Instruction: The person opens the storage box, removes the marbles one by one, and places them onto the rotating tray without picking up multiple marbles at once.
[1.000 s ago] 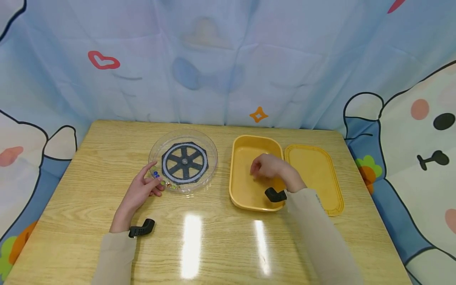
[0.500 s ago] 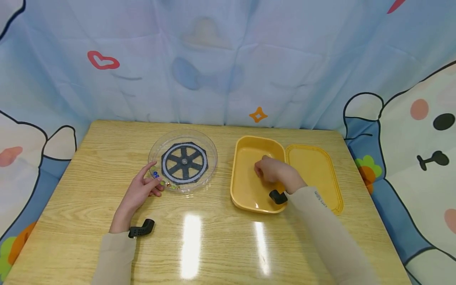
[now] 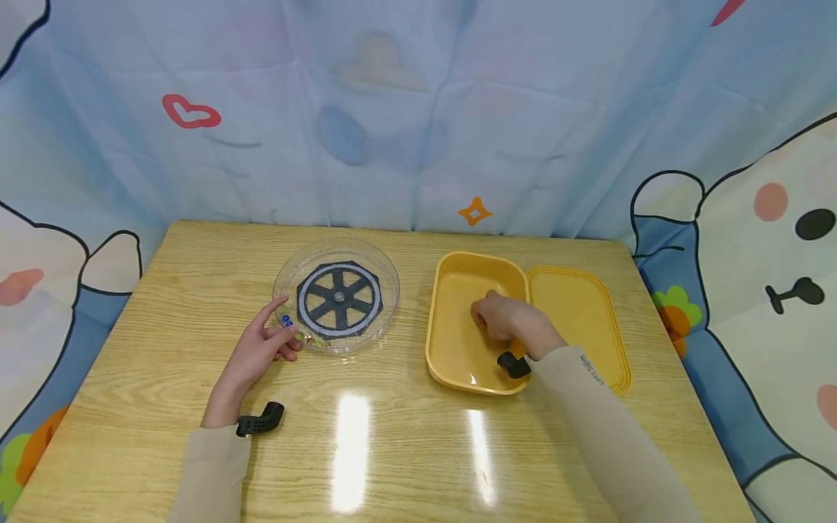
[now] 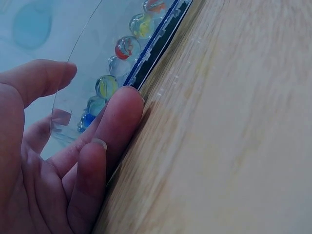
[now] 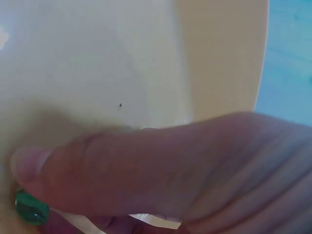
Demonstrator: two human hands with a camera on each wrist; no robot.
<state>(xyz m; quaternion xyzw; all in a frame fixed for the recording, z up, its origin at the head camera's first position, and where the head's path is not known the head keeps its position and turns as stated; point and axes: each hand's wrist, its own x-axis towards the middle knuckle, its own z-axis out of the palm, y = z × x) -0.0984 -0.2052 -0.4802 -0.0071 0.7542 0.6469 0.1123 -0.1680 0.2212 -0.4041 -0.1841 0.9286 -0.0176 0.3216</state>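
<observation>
My left hand [image 3: 264, 341] holds the near-left edge of a clear round dish [image 3: 389, 312], with some fingers bent against its outside. Glass marbles with coloured swirls, among them a red one [image 4: 127, 48] and a yellow-green one [image 4: 107, 87], line the dish's inner edge beside these fingers. In the dish's middle lies a dark six-spoked wheel [image 3: 339, 298]. My right hand [image 3: 513, 319] is down inside a yellow tub [image 3: 451, 341], fingers curled. In the right wrist view it pinches a green marble [image 5: 31, 208] at the thumb tip; the other fingertips are mostly hidden behind the thumb.
A yellow lid [image 3: 578, 319] lies to the right of the tub, partly under the right forearm. All stand on a wooden table [image 3: 399, 450] with a blue printed curtain [image 3: 418, 116] behind it. Each wrist carries a black camera [image 3: 514, 365].
My right hand has shifted slightly right and nearer inside the tub, and the tub has slid a little right with it. A green spot now shows beneath the hand. My left hand stays still.
</observation>
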